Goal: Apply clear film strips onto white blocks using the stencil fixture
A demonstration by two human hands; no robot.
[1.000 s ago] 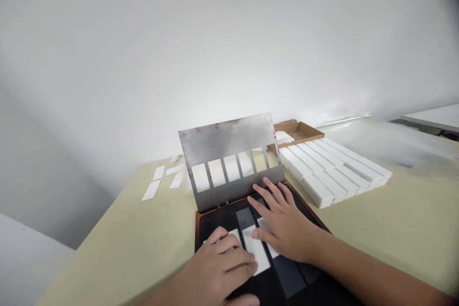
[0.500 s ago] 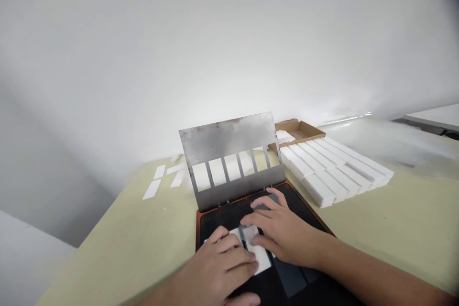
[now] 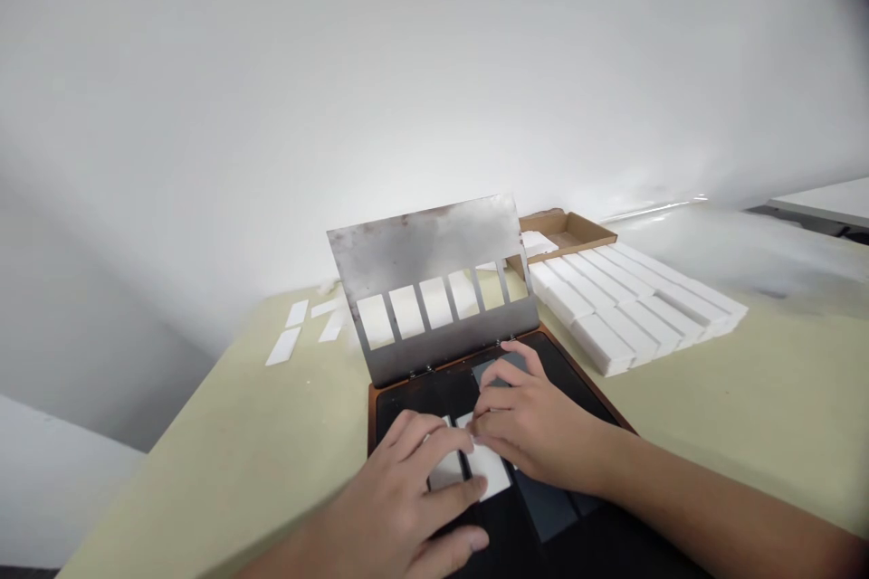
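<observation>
A white rectangular card (image 3: 490, 473) lies on the black bed of a hinged jig (image 3: 400, 403). My left hand (image 3: 424, 493) rests over it from the left, fingers apart, with a fingertip on its lower left part. At the card's upper end, the thumb and index finger of my right hand (image 3: 526, 421) are pinched together; the exact grip is partly hidden. Another white card (image 3: 446, 469) lies to the left, partly under my left hand. Beneath and beside my right hand are dark grey panels (image 3: 545, 507). The jig's metal lid (image 3: 434, 244), with a row of rectangular windows, stands raised behind.
Stacks of white strips (image 3: 638, 317) stand on the table (image 3: 272, 434) to the right. Behind them is a shallow cardboard box (image 3: 587, 231) with white pieces. Several loose white strips (image 3: 283, 346) lie at the back left, near the wall (image 3: 407, 63).
My right thumb and index finger have come together at the card's upper end. My left fingers have shifted slightly up over the cards. The view has tilted slightly.
</observation>
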